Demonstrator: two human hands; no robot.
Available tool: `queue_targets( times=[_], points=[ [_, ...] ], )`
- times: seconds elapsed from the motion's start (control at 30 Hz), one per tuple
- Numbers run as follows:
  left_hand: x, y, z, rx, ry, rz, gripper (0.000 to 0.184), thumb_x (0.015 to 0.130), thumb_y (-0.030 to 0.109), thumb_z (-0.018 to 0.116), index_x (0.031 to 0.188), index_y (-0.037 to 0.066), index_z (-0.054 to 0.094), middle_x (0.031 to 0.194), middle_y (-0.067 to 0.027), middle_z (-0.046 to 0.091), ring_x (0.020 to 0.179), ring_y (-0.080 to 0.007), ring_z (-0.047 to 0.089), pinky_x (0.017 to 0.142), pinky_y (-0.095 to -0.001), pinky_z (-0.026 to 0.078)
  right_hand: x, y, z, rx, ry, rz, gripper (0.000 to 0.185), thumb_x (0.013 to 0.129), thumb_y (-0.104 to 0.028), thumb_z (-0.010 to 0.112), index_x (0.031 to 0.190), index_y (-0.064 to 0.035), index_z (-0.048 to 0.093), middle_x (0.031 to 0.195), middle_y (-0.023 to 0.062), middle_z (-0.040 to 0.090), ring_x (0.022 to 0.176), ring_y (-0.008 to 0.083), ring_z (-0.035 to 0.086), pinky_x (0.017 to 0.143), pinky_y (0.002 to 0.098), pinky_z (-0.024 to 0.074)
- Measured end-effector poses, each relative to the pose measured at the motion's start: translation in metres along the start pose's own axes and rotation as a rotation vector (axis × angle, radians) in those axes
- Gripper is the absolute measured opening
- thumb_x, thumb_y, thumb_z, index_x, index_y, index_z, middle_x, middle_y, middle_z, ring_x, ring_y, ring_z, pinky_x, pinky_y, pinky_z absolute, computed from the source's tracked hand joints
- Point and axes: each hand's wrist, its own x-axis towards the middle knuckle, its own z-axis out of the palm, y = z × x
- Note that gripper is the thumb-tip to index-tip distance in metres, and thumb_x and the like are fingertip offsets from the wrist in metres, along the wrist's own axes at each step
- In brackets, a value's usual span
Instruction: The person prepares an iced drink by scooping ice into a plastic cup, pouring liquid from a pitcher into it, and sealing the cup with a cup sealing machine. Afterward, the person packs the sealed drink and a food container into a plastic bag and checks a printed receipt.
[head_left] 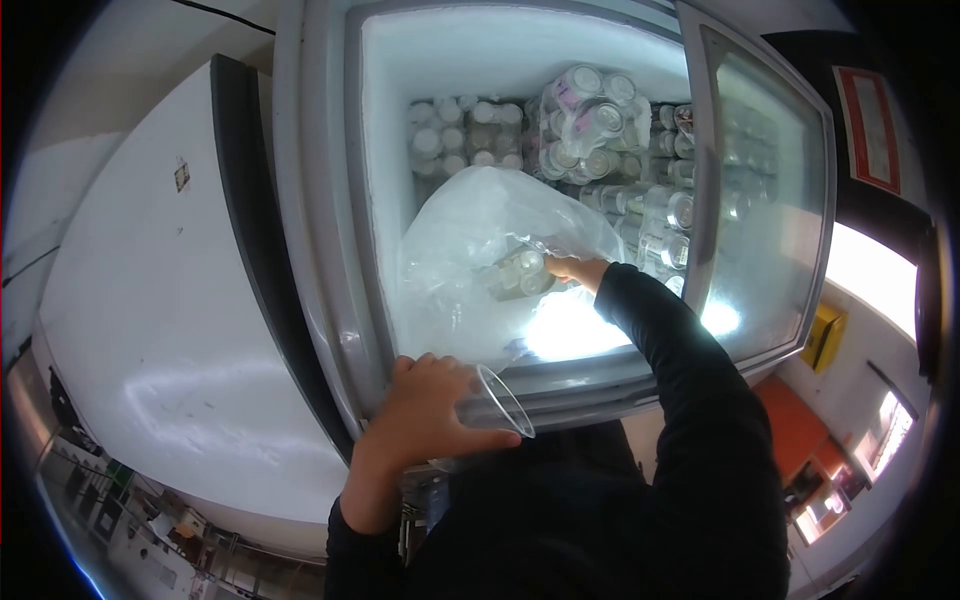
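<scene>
My left hand (425, 410) is wrapped around a clear plastic cup (497, 402), tilted on its side near the front edge of a chest freezer (345, 200). Inside the freezer lies a large translucent plastic bag (470, 215), with a gap in its middle through which a few round-topped containers (530, 272) show. My right hand (572, 268) reaches down to the edge of that gap, touching the bag. Its fingers look curled, but their tips are hidden, so I cannot make out what is in them.
Shrink-wrapped packs of cans (590, 120) and white-capped bottles (440, 135) fill the back of the freezer. More cans (668, 225) stand along the right, partly beneath a sliding glass lid (765, 190). A white closed appliance (190, 290) stands at left.
</scene>
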Motion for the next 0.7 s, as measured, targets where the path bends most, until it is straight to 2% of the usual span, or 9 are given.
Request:
queue_targets(
  times=[0.1, 0.2, 0.3, 0.4, 0.6, 0.7],
  points=[
    [-0.01, -0.002, -0.005, -0.01, 0.106, 0.062, 0.082, 0.057, 0.074, 0.064, 0.094, 0.001, 0.059, 0.098, -0.0142, 0.057, 0.102, -0.0294, 0.049, 0.089, -0.0387, 0.028, -0.001, -0.001, 0.0, 0.025, -0.031, 0.028, 0.04, 0.088, -0.01, 0.044, 0.128, -0.0103, 0.041, 0.107, 0.0145, 0.057, 0.097, 0.0277, 0.056, 0.086, 0.0355, 0.0441],
    [-0.031, -0.006, -0.006, -0.052, 0.334, 0.191, 0.083, 0.054, 0.064, 0.073, 0.104, 0.0, 0.058, 0.1, -0.0135, 0.057, 0.106, -0.0301, 0.049, 0.094, -0.0401, 0.028, 0.001, -0.003, 0.001, 0.052, -0.065, 0.048, 0.041, 0.088, -0.01, 0.044, 0.129, -0.0108, 0.04, 0.108, 0.0146, 0.057, 0.096, 0.0277, 0.056, 0.085, 0.0356, 0.0446],
    [-0.053, -0.011, -0.009, -0.241, 0.326, 0.163, 0.089, 0.049, 0.053, 0.08, 0.116, 0.0, 0.053, 0.105, -0.0137, 0.057, 0.109, -0.0309, 0.049, 0.098, -0.0406, 0.027, 0.005, -0.007, 0.003, 0.064, -0.089, 0.055, 0.042, 0.088, -0.01, 0.044, 0.13, -0.0112, 0.04, 0.108, 0.0148, 0.057, 0.095, 0.0276, 0.057, 0.085, 0.0358, 0.0451],
    [-0.067, -0.018, -0.003, -0.401, 0.343, 0.128, 0.097, 0.045, 0.048, 0.083, 0.124, 0.002, 0.049, 0.105, -0.0127, 0.057, 0.106, -0.0299, 0.051, 0.097, -0.0397, 0.03, 0.007, -0.016, 0.004, 0.06, -0.114, 0.062, 0.042, 0.088, -0.01, 0.044, 0.13, -0.0116, 0.039, 0.108, 0.0149, 0.057, 0.095, 0.0276, 0.057, 0.084, 0.0359, 0.0456],
    [-0.087, -0.024, 0.015, -0.563, 0.522, 0.12, 0.098, 0.04, 0.041, 0.087, 0.123, 0.002, 0.05, 0.109, -0.0113, 0.057, 0.104, -0.0269, 0.054, 0.088, -0.0381, 0.041, 0.01, -0.024, -0.001, 0.06, -0.172, 0.137, 0.044, 0.088, -0.01, 0.044, 0.131, -0.0125, 0.038, 0.109, 0.0151, 0.057, 0.093, 0.0276, 0.058, 0.082, 0.0361, 0.0466],
    [-0.098, -0.028, 0.017, -0.568, 0.509, 0.118, 0.096, 0.041, 0.037, 0.088, 0.122, 0.002, 0.05, 0.111, -0.0119, 0.056, 0.104, -0.0268, 0.054, 0.088, -0.0375, 0.042, 0.006, -0.024, -0.008, 0.074, -0.193, 0.157, 0.044, 0.088, -0.01, 0.044, 0.132, -0.013, 0.038, 0.109, 0.0152, 0.057, 0.093, 0.0275, 0.058, 0.082, 0.0363, 0.0471]
  ],
)
